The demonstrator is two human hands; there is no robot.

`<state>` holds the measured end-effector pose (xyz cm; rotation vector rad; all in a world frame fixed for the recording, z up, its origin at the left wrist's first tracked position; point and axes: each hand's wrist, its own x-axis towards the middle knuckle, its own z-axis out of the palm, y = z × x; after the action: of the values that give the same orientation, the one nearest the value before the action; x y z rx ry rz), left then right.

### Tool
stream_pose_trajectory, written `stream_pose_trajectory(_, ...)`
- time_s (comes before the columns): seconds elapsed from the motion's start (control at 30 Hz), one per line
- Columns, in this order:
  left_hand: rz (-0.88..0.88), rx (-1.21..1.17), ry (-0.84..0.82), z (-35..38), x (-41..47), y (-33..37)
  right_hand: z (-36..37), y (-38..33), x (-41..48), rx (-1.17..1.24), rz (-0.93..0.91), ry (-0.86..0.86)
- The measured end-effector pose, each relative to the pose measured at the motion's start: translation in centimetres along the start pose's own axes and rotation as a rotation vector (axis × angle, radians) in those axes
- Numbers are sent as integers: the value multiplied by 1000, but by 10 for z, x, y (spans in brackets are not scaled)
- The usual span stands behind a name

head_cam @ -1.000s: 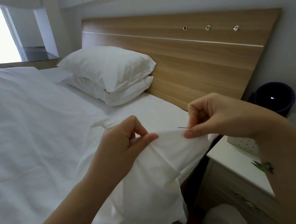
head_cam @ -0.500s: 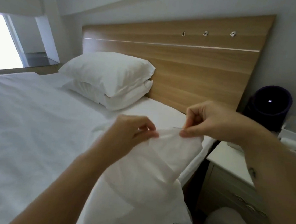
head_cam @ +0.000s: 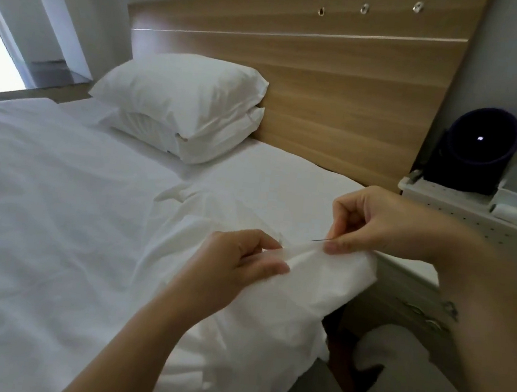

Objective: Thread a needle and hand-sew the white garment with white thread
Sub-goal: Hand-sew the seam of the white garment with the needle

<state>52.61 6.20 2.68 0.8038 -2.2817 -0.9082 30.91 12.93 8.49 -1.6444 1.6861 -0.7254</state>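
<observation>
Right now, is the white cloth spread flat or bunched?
Bunched: left hand pinches the gathered garment; right hand holds the needle there.

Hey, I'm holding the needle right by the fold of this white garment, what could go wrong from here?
The needle in your right hand points toward your left hand, which pinches the garment; a hard push could prick it. No thread shows against the white fabric, so a tangle would probably be hard to spot. A dropped needle could vanish in the white bedding.
</observation>
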Motion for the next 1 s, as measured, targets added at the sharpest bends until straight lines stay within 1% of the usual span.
stream_pose_trajectory(0.17,-28,-53,34,-2,2,7,-6,0,-5,41,-18,2)
stream_pose_trajectory(0.3,-12,-1,158,8,8,7,-6,5,-3,24,-12,-6)
stream_pose_trajectory(0.37,-45,-16,187,15,10,8,-6,9,0,4,5,-16)
stream_pose_trajectory(0.5,-75,-61,166,27,13,13,-11,16,3,-18,39,-66)
stream_pose_trajectory(0.57,-77,-129,135,28,16,14,-16,19,4,-9,40,-56)
stream_pose_trajectory(0.67,-108,-162,56,26,25,11,-21,25,11,41,20,89)
stream_pose_trajectory(0.73,-136,-146,57,29,38,6,-23,29,20,85,11,204)
stream_pose_trajectory(0.9,-145,-136,236,45,86,-7,-26,43,52,103,25,453)
stream_pose_trajectory(1.0,-124,-188,311,56,109,-12,-30,56,63,89,36,531)
